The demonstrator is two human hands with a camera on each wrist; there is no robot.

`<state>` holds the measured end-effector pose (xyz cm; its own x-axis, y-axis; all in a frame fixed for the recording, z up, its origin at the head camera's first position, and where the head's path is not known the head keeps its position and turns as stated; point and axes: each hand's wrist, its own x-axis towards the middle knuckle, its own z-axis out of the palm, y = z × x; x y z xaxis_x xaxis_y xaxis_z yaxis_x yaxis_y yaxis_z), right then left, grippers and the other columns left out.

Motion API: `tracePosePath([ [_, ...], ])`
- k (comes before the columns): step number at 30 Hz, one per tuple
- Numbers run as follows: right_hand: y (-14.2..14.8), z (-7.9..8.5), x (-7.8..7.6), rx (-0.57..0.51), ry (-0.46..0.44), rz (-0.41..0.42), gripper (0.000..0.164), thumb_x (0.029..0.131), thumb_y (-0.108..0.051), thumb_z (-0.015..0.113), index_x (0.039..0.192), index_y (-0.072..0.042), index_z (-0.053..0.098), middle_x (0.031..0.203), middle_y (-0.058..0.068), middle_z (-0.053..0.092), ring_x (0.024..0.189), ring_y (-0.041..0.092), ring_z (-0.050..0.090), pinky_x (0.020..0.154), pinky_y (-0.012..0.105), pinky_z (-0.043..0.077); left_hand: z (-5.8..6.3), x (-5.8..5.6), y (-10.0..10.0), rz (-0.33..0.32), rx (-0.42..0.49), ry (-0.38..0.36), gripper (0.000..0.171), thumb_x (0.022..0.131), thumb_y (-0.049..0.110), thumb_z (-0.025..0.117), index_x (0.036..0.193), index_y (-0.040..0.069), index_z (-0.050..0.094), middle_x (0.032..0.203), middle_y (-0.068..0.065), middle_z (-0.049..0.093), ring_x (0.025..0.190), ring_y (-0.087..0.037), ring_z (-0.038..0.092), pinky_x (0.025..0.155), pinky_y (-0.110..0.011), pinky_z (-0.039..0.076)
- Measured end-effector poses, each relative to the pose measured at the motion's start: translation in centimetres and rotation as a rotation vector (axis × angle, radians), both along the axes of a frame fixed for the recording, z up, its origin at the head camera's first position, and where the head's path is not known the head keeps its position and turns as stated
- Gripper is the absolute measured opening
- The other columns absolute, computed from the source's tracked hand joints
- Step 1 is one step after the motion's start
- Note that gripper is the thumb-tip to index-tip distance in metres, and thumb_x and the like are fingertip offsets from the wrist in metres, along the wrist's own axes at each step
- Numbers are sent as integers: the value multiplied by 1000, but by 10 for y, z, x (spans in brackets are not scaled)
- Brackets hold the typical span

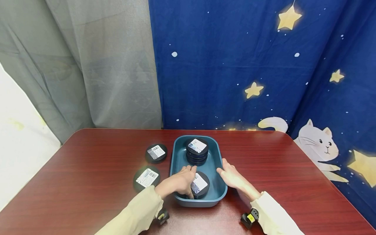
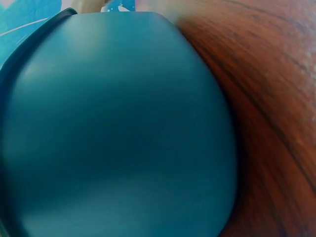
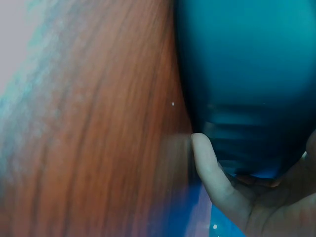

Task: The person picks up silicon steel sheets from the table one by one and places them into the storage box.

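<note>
A blue rectangular container (image 1: 197,203) with rounded corners stands on the table, its wall filling much of the left wrist view. Reaching over its left side, my left hand (image 1: 182,180) grips a black round tin (image 1: 202,186) with a white label, at the container's near end. Thumb and fingers lie around the tin's left side. My right hand (image 1: 232,176) holds the container's right rim, thumb over the edge and fingers outside. In the right wrist view a finger (image 3: 212,170) lies along the outer wall. A stack of similar tins (image 1: 197,150) sits at the container's far end.
Two more black tins with labels lie on the red-brown table (image 1: 97,182) left of the container, one farther back (image 1: 156,153) and one nearer (image 1: 147,177), close to my left forearm. Behind the table hang a grey curtain (image 1: 117,65) and a blue starry one (image 1: 211,65).
</note>
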<state>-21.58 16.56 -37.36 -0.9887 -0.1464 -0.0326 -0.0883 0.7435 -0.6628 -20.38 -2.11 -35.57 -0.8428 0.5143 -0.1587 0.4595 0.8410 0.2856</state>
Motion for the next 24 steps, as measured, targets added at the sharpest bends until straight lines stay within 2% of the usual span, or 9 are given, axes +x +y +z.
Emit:
tracePosePath([
  [8, 0, 1, 0, -5, 0, 2, 30, 87, -9, 42, 112, 7, 40, 103, 19, 54, 94, 29, 54, 81, 45, 44, 5, 1, -12, -84, 152, 24, 91, 56, 28, 83, 127, -6, 37, 116, -19, 45, 107, -30, 42, 91, -39, 40],
  [11, 0, 0, 0, -2, 0, 2, 31, 87, -9, 42, 113, 7, 40, 104, 20, 54, 95, 29, 54, 81, 45, 44, 8, -1, -17, -105, 219, 33, 83, 63, 34, 79, 125, -4, 41, 117, -18, 46, 107, -29, 43, 90, -40, 41],
  [14, 0, 0, 0, -1, 1, 3, 32, 87, -9, 42, 114, 8, 40, 105, 20, 54, 95, 30, 54, 82, 45, 44, 10, -3, -24, -117, 314, 58, 68, 69, 32, 74, 121, -2, 47, 116, -17, 49, 106, -28, 46, 90, -42, 41],
  [20, 0, 0, 0, -2, 9, 1, 31, 87, -9, 42, 113, 7, 41, 104, 20, 54, 95, 30, 54, 82, 46, 44, 12, -9, -38, -135, 528, 205, 42, 76, 20, 68, 110, 0, 55, 106, -13, 58, 97, -26, 55, 84, -38, 45],
  [24, 0, -1, 0, -5, 15, 0, 30, 87, -9, 42, 112, 7, 41, 102, 19, 55, 94, 30, 54, 81, 45, 43, 14, -12, -49, -84, 673, 310, 32, 76, 11, 67, 104, 0, 57, 100, -11, 61, 90, -21, 58, 75, -32, 50],
])
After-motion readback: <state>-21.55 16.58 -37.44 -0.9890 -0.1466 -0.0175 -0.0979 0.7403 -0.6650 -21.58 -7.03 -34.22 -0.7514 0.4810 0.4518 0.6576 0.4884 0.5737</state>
